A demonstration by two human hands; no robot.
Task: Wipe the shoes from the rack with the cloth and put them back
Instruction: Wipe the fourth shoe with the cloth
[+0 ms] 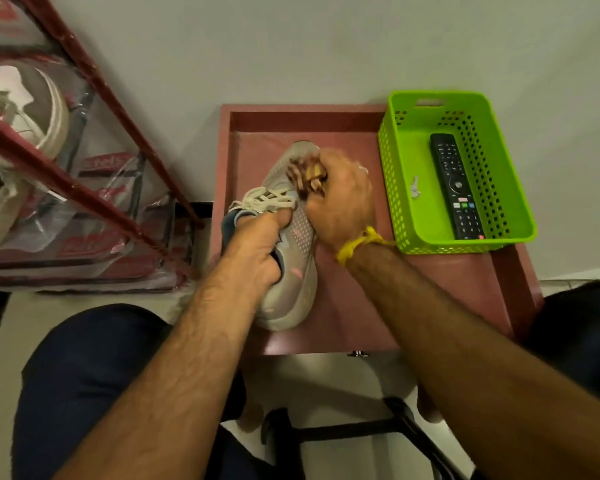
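Note:
A grey mesh sneaker (293,271) with white laces and pink marks lies on the pink table (430,299), toe pointing away from me. My left hand (253,251) grips it at the opening, thumb near the laces. My right hand (340,199), with a yellow thread at the wrist, holds a bunched brown and yellow cloth (307,176) pressed on the toe area; the hand is blurred. A red metal shoe rack (94,188) stands at the left with a white and brown shoe (25,109) on it.
A green plastic basket (499,161) sits on the table's right side and holds a black remote control (456,185) and a small key. The table has raised edges. A white wall is behind. My knees and a stool's black frame are below.

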